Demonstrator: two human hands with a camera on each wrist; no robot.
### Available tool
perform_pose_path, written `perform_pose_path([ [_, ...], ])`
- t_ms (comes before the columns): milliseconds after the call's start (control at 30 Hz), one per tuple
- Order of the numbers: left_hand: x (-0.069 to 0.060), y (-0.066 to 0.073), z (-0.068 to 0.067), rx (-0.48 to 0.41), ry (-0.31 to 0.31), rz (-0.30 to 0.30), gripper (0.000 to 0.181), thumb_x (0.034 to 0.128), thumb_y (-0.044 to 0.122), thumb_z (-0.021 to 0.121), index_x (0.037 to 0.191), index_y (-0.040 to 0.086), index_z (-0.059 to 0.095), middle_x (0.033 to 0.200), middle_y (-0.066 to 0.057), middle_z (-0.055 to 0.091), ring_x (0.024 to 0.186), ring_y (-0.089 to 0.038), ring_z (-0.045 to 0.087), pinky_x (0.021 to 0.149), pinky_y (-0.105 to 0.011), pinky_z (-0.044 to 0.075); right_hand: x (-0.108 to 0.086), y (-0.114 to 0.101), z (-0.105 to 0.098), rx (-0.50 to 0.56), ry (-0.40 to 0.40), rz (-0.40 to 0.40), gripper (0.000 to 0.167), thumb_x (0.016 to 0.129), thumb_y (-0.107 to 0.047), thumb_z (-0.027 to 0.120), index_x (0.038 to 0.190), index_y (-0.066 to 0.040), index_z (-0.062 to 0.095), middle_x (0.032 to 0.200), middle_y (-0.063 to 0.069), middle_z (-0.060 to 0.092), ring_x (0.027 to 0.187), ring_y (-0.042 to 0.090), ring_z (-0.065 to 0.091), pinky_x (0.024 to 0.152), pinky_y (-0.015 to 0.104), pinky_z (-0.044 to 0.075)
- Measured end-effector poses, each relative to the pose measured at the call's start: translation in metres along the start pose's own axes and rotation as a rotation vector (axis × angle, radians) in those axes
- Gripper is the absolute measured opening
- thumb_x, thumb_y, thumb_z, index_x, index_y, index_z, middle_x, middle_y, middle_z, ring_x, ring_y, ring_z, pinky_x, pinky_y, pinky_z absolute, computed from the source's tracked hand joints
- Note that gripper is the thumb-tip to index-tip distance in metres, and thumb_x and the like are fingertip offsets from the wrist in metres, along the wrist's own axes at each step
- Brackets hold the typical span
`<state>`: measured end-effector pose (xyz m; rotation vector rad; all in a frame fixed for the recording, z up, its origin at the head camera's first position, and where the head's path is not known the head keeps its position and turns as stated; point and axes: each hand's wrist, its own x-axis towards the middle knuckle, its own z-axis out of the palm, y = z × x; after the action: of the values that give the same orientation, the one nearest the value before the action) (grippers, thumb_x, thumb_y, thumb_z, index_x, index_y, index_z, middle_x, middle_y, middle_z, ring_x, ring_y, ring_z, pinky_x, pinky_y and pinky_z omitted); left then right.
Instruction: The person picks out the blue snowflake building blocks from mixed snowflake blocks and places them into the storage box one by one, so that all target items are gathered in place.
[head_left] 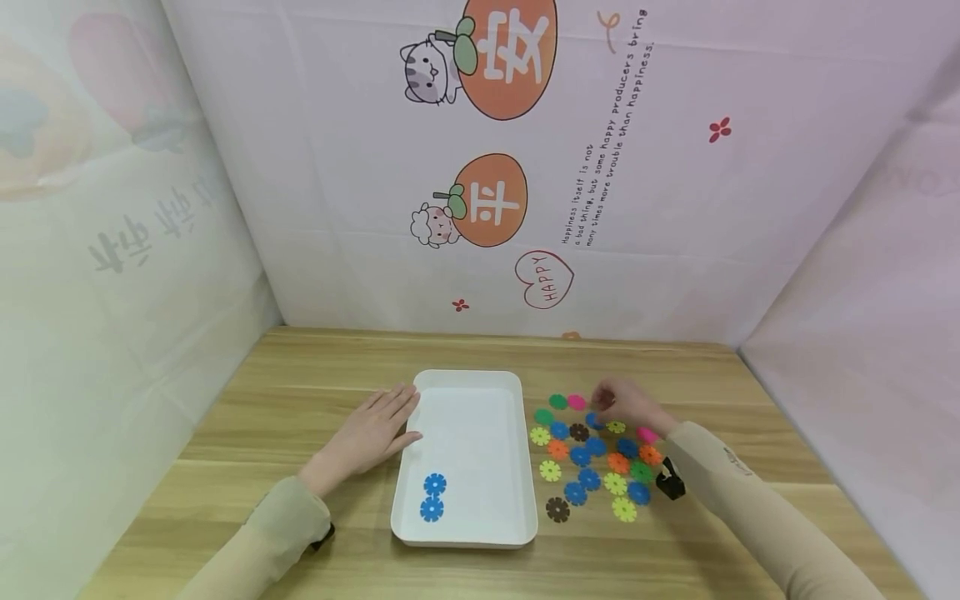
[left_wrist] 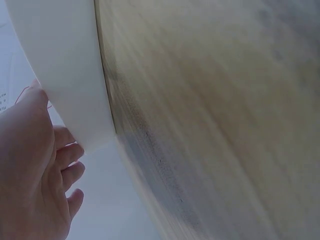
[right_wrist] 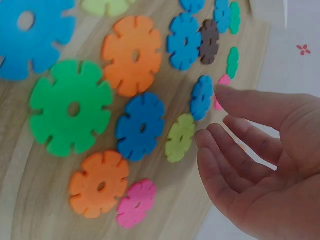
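A white rectangular tray (head_left: 471, 533) stands on the wooden table, with two blue notched discs (head_left: 432, 508) in its near left part. My left hand (head_left: 371, 433) rests on the tray's left rim, fingers extended; the left wrist view shows the hand (left_wrist: 35, 155) against the tray's outer wall (left_wrist: 65, 65). To the right of the tray, my right hand (head_left: 626, 404) hovers low over scattered plastic snowflake discs. Its thumb and loosely bent fingers (right_wrist: 212, 145) stand apart beside a blue disc (right_wrist: 201, 97), which appears to lie flat on the table.
Several yellow, orange, green (head_left: 543, 416), brown (head_left: 557, 509), pink and blue discs lie on the table (head_left: 600, 558) right of the tray, some close together. Printed white cloth (head_left: 360, 250) hangs behind the table and along both sides.
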<state>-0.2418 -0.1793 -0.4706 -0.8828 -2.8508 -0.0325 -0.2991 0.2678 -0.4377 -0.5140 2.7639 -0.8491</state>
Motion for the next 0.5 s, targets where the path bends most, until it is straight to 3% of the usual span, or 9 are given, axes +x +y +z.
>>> perform_pose_path([
  [500,0.0004,-0.0004,0.0006,0.003,-0.001,-0.002,0.068,0.1027,0.048,0.046,0.152,0.002,0.037,0.159,-0.015,0.037,0.148,-0.033,0.035,0.122,-0.051,0.031,0.0030,0.0043,0.0038,-0.067,-0.057,0.063,0.023,0.078,-0.008,0.080,0.096,0.003,0.070,0.090,0.012,0.071,0.079,0.018,0.064,0.073,0.034,0.059],
])
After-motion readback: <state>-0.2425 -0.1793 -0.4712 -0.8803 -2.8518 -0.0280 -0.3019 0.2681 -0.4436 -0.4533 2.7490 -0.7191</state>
